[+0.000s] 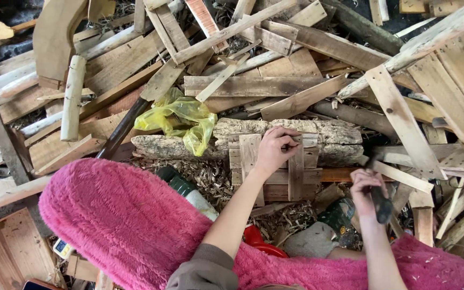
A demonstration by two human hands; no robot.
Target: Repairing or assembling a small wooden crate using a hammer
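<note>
Weathered grey-brown slats make up the small nailed wooden frame (pixel 275 169) lying just right of frame centre, propped against a rough, crumbling bark-covered log (pixel 296 134) that runs across the middle. From my remote seat I judge the step in hand to be nailing or fixing a slat onto that frame.

My left hand (pixel 276 147) sits at the top edge of the frame, fingers pinched together on something small against the upright slat; whether that is a nail I cannot tell. The forearm runs up from the lower centre, wrist slightly bent, with a fluffy pink sleeve (pixel 124 220) pushed back.

My right hand (pixel 365 188), right of centre and lower, is wrapped tight around the dark handle of a hammer-like tool (pixel 381 204), its head hidden. It hovers beside the frame's right edge, apart from it, wrist cocked.

The next move, as I judge it, calls for a steady pinch and a short, square blow that stays clear of the fingertips.

A crumpled yellow plastic bag (pixel 181 118) lies left of the frame on the log, and scrap planks (pixel 253 86) are heaped across the upper frame.
</note>
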